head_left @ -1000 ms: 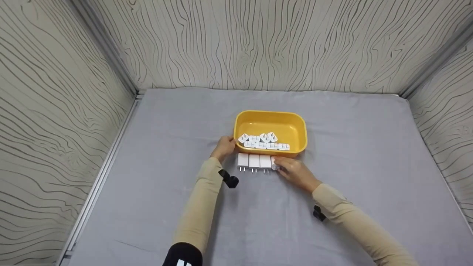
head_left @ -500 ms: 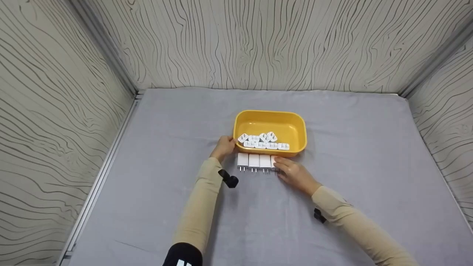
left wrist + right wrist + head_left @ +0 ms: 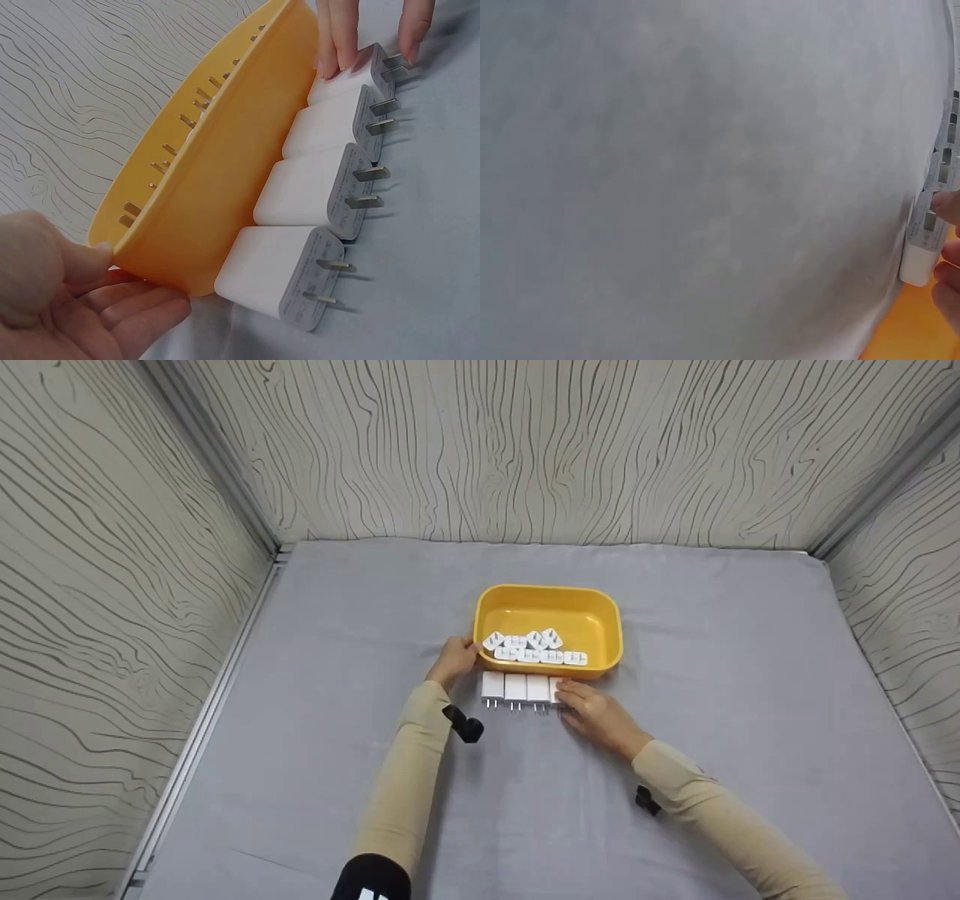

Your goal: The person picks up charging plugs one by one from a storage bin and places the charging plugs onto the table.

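Observation:
White plug chargers (image 3: 515, 687) lie in a row against the front wall of a yellow tub (image 3: 555, 619), metal prongs pointing away from it. My left hand (image 3: 453, 661) holds the tub's left front corner; in the left wrist view its thumb (image 3: 86, 262) is on the rim and the fingers are beneath. At the row's right end, my right hand (image 3: 600, 714) pinches the last charger (image 3: 341, 88), with fingertips on its body and the thumb by its prongs. That charger is partly hidden by the fingers. The right wrist view catches only part of this hand (image 3: 949, 270) at its edge.
Several more white chargers (image 3: 530, 655) sit in the front part of the tub, prongs upward. A grey cloth (image 3: 337, 607) covers the table. Wood-patterned panels (image 3: 480, 450) stand behind and at both sides, with metal rails at the corners.
The rightmost charger has turned in my right hand, so that its prongs now face the same way as the others in the row. The left hand and tub have stayed in place.

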Available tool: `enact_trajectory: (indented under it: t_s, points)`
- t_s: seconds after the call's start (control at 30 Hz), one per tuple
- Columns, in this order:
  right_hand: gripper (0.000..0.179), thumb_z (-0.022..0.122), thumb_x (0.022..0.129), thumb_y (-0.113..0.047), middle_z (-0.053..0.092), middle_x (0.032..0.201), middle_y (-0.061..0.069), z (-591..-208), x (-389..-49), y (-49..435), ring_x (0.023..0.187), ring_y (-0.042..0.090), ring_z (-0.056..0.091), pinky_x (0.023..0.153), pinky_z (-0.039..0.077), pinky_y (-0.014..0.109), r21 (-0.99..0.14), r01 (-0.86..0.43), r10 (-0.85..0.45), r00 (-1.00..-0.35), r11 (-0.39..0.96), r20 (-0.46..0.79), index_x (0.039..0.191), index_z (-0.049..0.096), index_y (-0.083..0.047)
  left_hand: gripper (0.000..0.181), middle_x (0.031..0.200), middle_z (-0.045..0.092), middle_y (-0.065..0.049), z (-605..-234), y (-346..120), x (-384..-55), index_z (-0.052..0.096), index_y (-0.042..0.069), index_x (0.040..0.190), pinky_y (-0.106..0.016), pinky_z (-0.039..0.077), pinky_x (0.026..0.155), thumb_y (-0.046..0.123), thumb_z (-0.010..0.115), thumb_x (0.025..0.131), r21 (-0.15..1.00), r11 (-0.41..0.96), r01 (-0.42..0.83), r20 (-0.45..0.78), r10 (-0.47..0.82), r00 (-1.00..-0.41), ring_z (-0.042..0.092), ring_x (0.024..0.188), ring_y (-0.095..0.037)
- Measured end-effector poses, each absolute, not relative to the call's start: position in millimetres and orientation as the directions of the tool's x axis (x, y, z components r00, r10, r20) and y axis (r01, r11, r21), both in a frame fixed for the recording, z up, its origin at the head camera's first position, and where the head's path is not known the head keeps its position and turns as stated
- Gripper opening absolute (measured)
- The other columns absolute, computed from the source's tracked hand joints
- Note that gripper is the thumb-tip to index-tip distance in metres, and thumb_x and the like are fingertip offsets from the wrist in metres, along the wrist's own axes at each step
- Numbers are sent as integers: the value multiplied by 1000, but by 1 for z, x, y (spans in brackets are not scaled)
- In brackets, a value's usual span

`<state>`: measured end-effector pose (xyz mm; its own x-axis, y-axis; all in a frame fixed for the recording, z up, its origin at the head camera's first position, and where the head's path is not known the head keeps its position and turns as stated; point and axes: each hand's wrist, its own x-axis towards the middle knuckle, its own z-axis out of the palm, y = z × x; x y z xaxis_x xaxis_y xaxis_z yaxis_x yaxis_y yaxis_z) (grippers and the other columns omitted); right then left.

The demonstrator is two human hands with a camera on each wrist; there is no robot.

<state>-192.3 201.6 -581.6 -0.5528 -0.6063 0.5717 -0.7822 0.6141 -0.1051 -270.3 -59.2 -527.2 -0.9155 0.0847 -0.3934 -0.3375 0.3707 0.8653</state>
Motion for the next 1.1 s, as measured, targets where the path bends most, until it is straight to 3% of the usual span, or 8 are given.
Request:
enact_trajectory:
  t_s: [0.37, 0.67, 0.8, 0.93, 1.1]
  points:
    - [37, 81, 66, -2, 71, 101, 20, -578, -183, 200, 94, 33, 69, 82, 57, 40, -151, -769, -605, -593, 621, 532, 101, 69, 4, 39, 102, 59, -9, -528, -59, -270, 50, -6, 135, -19, 44, 74, 10, 42, 101, 867, 369, -335, -392, 91, -915, 53, 88, -14]
    - [38, 81, 65, -1, 71, 102, 22, -575, -180, 205, 92, 33, 70, 80, 58, 39, -178, -769, -582, -594, 614, 555, 101, 69, 4, 40, 122, 62, -17, -527, -59, -270, 47, -5, 138, -27, 48, 88, 10, 41, 101, 864, 360, -351, -404, 83, -911, 55, 94, -14]
    - [38, 81, 64, 0, 71, 100, 21, -573, -180, 207, 91, 32, 70, 78, 58, 37, -184, -759, -564, -601, 624, 567, 100, 69, 4, 39, 120, 63, -16, -532, -60, -275, 50, -4, 136, -29, 50, 91, 12, 42, 102, 862, 353, -363, -415, 85, -906, 59, 98, -16]
    - [38, 81, 66, 0, 71, 100, 20, -572, -178, 208, 92, 32, 70, 79, 58, 38, -205, -743, -553, -626, 637, 550, 101, 69, 4, 36, 111, 66, -14, -552, -62, -286, 55, -5, 130, -27, 55, 86, 13, 45, 101, 882, 312, -354, -405, 118, -906, 64, 95, -15]
    - [38, 81, 67, -1, 71, 101, 20, -572, -174, 208, 93, 32, 69, 81, 58, 40, -230, -730, -540, -646, 644, 539, 103, 69, 4, 36, 120, 63, -21, -534, -56, -277, 52, -8, 131, -34, 53, 95, 8, 40, 102, 850, 353, -391, -440, 68, -895, 62, 100, -19]
